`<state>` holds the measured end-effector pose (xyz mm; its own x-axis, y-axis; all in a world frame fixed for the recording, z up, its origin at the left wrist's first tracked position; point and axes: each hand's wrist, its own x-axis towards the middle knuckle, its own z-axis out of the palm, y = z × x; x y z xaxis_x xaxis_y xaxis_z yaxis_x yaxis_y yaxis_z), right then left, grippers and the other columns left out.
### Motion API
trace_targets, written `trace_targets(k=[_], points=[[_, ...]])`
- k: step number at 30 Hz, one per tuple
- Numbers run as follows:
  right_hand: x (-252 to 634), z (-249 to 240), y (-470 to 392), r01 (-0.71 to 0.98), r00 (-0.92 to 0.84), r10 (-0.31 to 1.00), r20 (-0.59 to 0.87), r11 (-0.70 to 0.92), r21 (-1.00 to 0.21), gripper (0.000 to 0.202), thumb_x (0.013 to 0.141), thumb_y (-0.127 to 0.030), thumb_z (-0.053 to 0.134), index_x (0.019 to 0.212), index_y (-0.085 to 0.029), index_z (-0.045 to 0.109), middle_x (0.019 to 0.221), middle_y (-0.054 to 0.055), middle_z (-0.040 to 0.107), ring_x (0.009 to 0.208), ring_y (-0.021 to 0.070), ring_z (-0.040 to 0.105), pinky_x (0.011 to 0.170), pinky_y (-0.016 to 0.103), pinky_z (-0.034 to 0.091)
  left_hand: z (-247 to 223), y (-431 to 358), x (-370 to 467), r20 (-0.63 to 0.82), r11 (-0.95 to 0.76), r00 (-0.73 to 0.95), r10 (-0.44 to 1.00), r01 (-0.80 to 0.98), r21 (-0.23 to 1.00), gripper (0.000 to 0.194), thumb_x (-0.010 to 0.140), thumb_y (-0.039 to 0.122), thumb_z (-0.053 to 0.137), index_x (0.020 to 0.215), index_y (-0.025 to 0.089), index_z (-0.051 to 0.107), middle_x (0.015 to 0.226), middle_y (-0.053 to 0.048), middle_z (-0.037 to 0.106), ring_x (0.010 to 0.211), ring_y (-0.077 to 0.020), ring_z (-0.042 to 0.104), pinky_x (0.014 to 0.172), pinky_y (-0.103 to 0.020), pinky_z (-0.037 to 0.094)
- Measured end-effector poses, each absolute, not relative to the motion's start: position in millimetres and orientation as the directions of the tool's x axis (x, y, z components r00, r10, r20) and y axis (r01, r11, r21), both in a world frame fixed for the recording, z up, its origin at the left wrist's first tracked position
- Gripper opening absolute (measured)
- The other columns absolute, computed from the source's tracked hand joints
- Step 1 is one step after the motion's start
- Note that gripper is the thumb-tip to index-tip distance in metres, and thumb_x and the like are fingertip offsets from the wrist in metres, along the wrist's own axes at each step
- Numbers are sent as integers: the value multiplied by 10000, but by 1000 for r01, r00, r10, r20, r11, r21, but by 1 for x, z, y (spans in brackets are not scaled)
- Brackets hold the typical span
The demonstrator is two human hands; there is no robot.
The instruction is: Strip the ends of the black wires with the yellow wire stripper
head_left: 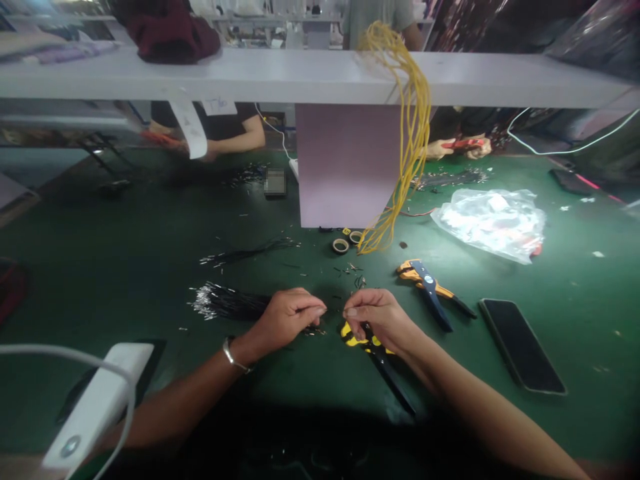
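Note:
My left hand (pixel 295 313), a silver bracelet at its wrist, is closed in a pinch over the table. Thumb and forefinger meet on something too small to name. A bundle of black wires (pixel 235 302) with bare silvery ends lies beside and partly behind this hand. Facing it across a small gap, my right hand (pixel 373 312) is also pinched; what its fingertips hold, if anything, I cannot make out. Under the right hand lies a yellow and black hand tool (pixel 387 373), its head partly covered by the fingers. Small wire scraps (pixel 350 269) are scattered just beyond.
An orange and dark-blue wire stripper (pixel 430 287) and a phone (pixel 523 347) lie to the right, a clear plastic bag (pixel 493 223) behind them. Yellow wires (pixel 415 127) hang off the shelf (pixel 270 73). Tape rolls (pixel 341 247) sit mid-table. Co-workers' hands (pixel 467 148) show across the table.

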<state>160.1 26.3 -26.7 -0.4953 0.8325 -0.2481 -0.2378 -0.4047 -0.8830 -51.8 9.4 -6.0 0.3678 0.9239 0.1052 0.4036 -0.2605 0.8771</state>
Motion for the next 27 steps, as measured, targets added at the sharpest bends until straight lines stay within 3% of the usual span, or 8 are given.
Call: trace_targets(k=[5, 13, 15, 17, 19, 21, 24, 27], points=[[159, -26, 27, -250, -460, 852, -252, -397, -883, 113, 649, -238, 749, 626, -140, 698, 445, -7, 614, 346, 84, 491, 367, 191, 387, -6, 7, -48, -236, 112, 305, 923, 373, 921, 176, 789, 263, 585, 741, 141, 703, 531, 10, 592, 463, -83, 458, 451, -196, 344], [171, -17, 28, -193, -350, 908, -229, -309, -931, 123, 665, -258, 729, 637, -155, 668, 478, -14, 599, 380, 98, 480, 405, 231, 385, -10, 6, -44, -317, 263, 251, 914, 227, 938, 181, 737, 293, 610, 704, 125, 667, 468, 21, 553, 400, -53, 338, 414, -194, 229], [181, -16, 28, -58, -300, 934, -195, -222, -973, 154, 693, -300, 708, 647, -166, 646, 507, -11, 603, 421, 115, 502, 448, 254, 410, -11, 6, -44, -330, 289, 232, 915, 194, 937, 182, 726, 298, 618, 690, 124, 658, 458, 22, 546, 391, -51, 327, 407, -195, 212], [194, -19, 24, 241, -278, 952, -127, -58, -969, 200, 734, -358, 671, 658, -177, 632, 559, 5, 623, 498, 144, 549, 517, 282, 440, -11, 7, -44, -342, 310, 211, 915, 171, 935, 185, 718, 301, 625, 690, 121, 655, 456, 21, 545, 383, -47, 315, 401, -198, 198], [206, -24, 16, 561, -304, 952, -44, 142, -815, 232, 795, -405, 609, 732, -187, 659, 670, 33, 666, 613, 180, 602, 597, 307, 455, -12, 7, -44, -344, 319, 197, 918, 148, 936, 184, 711, 298, 629, 698, 117, 657, 460, 20, 547, 382, -45, 313, 401, -199, 194], [215, -31, 3, 760, -332, 943, 0, 268, -592, 313, 775, -468, 635, 906, -186, 671, 782, 62, 692, 702, 222, 637, 646, 335, 459, -13, 7, -45, -340, 323, 193, 920, 117, 939, 182, 705, 295, 634, 706, 114, 660, 466, 17, 550, 392, -47, 332, 405, -199, 201], [220, -40, -18, 866, -410, 912, 7, 391, -312, 481, 723, -541, 672, 1034, -176, 640, 855, 93, 685, 801, 279, 639, 670, 357, 453, -16, 8, -45, -341, 333, 186, 922, 71, 940, 174, 697, 286, 648, 716, 114, 661, 474, 14, 554, 404, -50, 354, 406, -201, 207], [218, -43, -31, 873, -451, 892, -15, 438, -214, 469, 708, -491, 695, 1051, -179, 625, 956, 107, 656, 887, 290, 609, 688, 352, 449, -19, 8, -45, -333, 330, 170, 928, 44, 943, 164, 694, 277, 656, 725, 117, 667, 477, 13, 555, 407, -52, 356, 404, -204, 209]])
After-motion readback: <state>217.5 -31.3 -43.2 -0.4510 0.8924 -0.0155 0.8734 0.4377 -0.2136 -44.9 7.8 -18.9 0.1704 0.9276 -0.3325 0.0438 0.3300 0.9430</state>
